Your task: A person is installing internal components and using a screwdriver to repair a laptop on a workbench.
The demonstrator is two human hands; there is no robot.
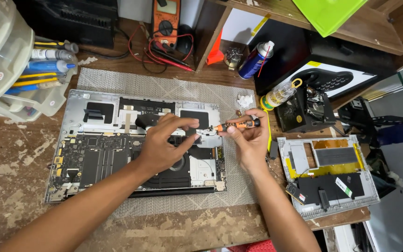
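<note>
Fingers of the right hand (249,142) are pinched together around an orange-and-black screwdriver (236,124), held almost level, its tip pointing at the opened laptop (94,154). The left hand (164,147) rests over the laptop's middle, its fingers (185,123) stretched out and close together, touching the board just beside the screwdriver tip. The laptop lies on a grey mat (164,88) on the worn wooden counter (19,163). Right of the laptop sits a detached silver panel (332,177); behind it stands a blue spray can (255,59).
</note>
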